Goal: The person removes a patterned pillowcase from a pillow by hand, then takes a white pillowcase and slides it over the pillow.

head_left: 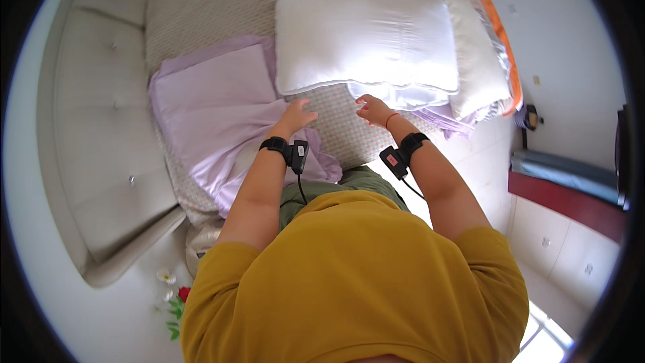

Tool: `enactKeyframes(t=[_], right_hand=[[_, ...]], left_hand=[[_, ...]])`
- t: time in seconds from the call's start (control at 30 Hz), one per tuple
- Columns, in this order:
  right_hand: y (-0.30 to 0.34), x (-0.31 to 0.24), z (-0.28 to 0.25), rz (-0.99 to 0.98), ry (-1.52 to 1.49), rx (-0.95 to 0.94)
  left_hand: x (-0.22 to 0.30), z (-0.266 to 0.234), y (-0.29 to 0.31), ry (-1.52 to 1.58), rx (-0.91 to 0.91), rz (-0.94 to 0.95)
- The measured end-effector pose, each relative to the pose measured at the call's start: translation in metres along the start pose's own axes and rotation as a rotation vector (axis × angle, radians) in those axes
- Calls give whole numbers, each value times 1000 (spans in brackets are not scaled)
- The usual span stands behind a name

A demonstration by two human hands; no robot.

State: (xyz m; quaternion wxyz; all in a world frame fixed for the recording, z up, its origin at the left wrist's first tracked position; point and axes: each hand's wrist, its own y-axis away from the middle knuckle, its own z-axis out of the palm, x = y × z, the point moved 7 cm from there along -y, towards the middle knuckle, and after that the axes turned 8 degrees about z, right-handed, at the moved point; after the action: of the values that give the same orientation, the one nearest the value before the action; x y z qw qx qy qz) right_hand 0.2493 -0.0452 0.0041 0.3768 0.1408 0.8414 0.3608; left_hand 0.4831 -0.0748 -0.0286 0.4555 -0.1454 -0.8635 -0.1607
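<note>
A white pillow [366, 40] with a piped edge lies flat on the bed ahead of me. My left hand [295, 115] hovers just short of its near left corner, fingers apart and holding nothing. Beside that hand, a lilac satiny cloth [215, 94], like a pillowcase, is spread over the bed with its near end crumpled. My right hand [373, 110] is by the pillow's near edge, close to a translucent white piece [403, 96] poking out beneath it. Its fingers are parted, with nothing visible in them. Checked bedding [346, 128] shows between both hands.
A padded headboard [101, 107] rises on the left. To the right of the white pillow are a cream pillow [474, 47] and bunched lilac bedding [450, 123]. Flowers [178, 302] stand at lower left. A red-sided bench or cabinet [564, 205] is on the right.
</note>
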Motion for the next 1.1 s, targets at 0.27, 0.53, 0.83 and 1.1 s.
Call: enactKeyframes(t=[0.27, 0.53, 0.83, 1.1], right_hand=[[64, 81, -61, 210, -418, 71], [14, 153, -181, 187, 67, 711], [-41, 159, -312, 301, 32, 847], [21, 84, -261, -141, -231, 587]], left_hand=[[78, 51, -110, -251, 68, 186], [52, 106, -132, 206, 65, -348], [64, 172, -81, 1237, 233, -882], [55, 155, -92, 1377, 384, -827]])
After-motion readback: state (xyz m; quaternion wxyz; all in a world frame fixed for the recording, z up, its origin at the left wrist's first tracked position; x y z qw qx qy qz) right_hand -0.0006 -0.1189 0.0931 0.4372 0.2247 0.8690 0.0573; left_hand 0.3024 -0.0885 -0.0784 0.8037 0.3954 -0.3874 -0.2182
